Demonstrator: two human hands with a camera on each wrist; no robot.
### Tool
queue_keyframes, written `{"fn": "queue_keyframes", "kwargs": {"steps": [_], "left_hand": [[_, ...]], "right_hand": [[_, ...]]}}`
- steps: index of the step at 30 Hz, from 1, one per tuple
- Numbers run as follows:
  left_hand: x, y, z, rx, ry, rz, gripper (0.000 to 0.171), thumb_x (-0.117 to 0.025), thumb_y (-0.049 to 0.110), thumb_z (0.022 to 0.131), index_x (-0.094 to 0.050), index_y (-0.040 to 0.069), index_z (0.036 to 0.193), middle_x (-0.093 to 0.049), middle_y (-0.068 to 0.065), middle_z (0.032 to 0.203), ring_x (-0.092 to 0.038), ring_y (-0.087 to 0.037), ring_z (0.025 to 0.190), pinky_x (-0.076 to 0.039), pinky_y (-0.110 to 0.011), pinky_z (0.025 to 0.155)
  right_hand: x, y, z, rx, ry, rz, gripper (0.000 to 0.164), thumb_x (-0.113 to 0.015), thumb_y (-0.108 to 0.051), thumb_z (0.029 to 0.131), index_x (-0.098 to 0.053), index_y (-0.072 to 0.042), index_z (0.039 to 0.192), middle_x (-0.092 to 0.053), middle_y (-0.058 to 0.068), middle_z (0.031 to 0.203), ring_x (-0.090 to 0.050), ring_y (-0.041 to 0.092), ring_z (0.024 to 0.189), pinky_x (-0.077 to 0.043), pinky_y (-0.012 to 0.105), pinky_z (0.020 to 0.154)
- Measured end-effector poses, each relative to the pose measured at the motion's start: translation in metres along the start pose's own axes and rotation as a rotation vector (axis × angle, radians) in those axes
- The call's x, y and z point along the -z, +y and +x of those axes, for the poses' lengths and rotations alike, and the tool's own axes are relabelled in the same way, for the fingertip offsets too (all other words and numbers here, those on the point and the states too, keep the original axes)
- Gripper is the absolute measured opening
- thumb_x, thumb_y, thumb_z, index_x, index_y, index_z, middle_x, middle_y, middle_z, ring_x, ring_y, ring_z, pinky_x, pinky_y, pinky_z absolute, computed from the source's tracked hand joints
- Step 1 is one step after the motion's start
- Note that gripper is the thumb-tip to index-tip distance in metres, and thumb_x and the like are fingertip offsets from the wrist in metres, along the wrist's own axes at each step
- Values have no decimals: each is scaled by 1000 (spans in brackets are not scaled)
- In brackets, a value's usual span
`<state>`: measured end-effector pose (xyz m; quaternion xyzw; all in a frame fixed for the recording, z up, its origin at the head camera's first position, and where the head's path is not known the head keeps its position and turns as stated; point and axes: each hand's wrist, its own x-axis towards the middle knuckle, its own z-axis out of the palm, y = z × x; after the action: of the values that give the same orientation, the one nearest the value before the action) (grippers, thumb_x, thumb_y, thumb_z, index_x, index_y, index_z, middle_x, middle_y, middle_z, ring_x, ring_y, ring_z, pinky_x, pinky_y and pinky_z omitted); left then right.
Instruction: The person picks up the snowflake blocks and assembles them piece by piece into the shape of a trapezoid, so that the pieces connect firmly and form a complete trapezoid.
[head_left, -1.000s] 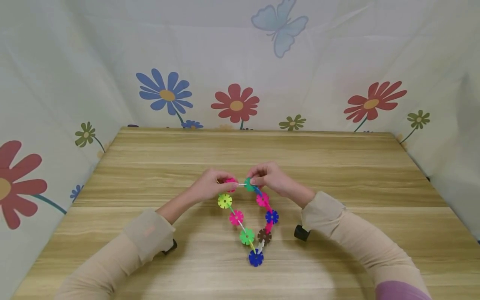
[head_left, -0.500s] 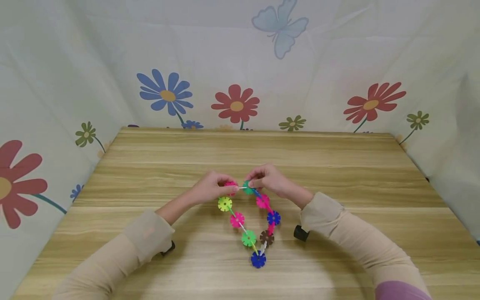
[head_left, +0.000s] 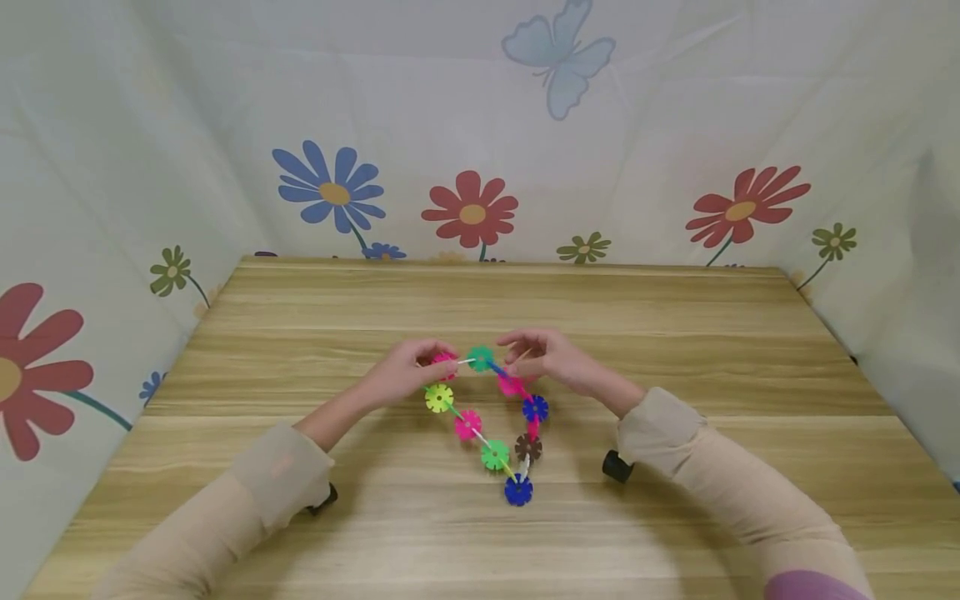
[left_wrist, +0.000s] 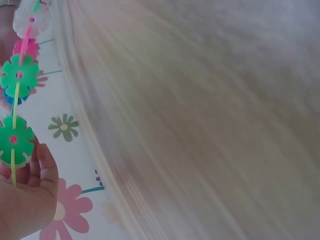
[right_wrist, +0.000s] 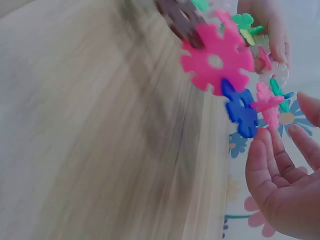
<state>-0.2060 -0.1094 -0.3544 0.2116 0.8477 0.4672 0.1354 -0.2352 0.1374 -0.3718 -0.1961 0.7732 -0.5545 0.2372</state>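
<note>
A closed loop of notched plastic snowflake discs, joined by discs set edge-on, is held up over the table. At its upper left, my left hand [head_left: 401, 372] pinches a pink disc [head_left: 444, 365]; in the left wrist view the fingers lie behind a green disc [left_wrist: 15, 141]. My right hand [head_left: 555, 360] is beside the loop's upper right, nearest a second pink disc [head_left: 511, 384]. In the right wrist view its thumb and fingers stand apart, fingertips close under the blue disc [right_wrist: 242, 112]; contact is unclear. The teal disc [head_left: 481, 359] shows uncovered at the top, a dark blue disc [head_left: 518, 490] at the bottom.
The wooden table [head_left: 675, 533] extends on all sides of the hands. A cloth backdrop [head_left: 637, 125] with printed flowers and a butterfly hangs behind and beside it. Black camera pieces [head_left: 617, 467] show at both wrists.
My right hand has let go of the teal disc and shifted slightly right. My left hand has moved a little left and the loop has risen slightly.
</note>
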Motion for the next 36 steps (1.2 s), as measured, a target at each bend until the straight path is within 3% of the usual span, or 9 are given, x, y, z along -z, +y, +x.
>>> {"fn": "queue_keyframes", "kwargs": {"steps": [9, 14, 20, 25, 31, 36], "left_hand": [[4, -35, 8, 37, 135, -1, 29, -53, 31, 88, -57, 8, 106, -63, -12, 88, -52, -16, 74, -45, -24, 61], [5, -39, 7, 42, 202, -5, 32, -51, 32, 89, -54, 7, 110, -62, -14, 90, -52, -19, 75, -43, -22, 59], [5, -39, 7, 55, 250, -12, 36, -50, 30, 90, -49, 7, 118, -62, -13, 95, -53, -19, 79, -44, -24, 61], [4, -38, 6, 53, 222, 77, 41, -53, 29, 88, -47, 9, 124, -59, -10, 97, -52, -20, 83, -45, -25, 63], [3, -39, 6, 41, 119, 200, 53, -58, 30, 85, -41, 12, 131, -56, -10, 114, -52, -22, 96, -47, -32, 74], [0, -42, 14, 9, 61, 312, 61, -59, 31, 84, -36, 10, 135, -54, -12, 118, -51, -21, 95, -45, -35, 79]], "right_hand": [[10, 11, -8, -9, -38, -66, 70, -67, -9, 76, -30, -7, 136, -44, 22, 124, -51, 32, 104, -46, 37, 84], [9, 17, -10, -67, -70, -55, 83, -70, -11, 74, -19, -13, 140, -35, 23, 129, -50, 34, 105, -49, 36, 80], [2, 25, -9, -92, -83, -120, 89, -71, -10, 73, -14, -16, 141, -35, 22, 127, -53, 25, 94, -48, 30, 75], [-2, 27, -7, -93, -46, -196, 86, -69, -8, 74, -16, -15, 141, -38, 21, 126, -51, 20, 86, -46, 28, 70], [0, 24, -7, -75, -6, -252, 81, -69, -6, 74, -22, -7, 139, -43, 23, 122, -51, 19, 81, -46, 26, 65], [10, 22, -4, -55, 3, -325, 80, -69, -5, 73, -22, -2, 139, -43, 25, 122, -50, 15, 68, -45, 25, 59]]}}
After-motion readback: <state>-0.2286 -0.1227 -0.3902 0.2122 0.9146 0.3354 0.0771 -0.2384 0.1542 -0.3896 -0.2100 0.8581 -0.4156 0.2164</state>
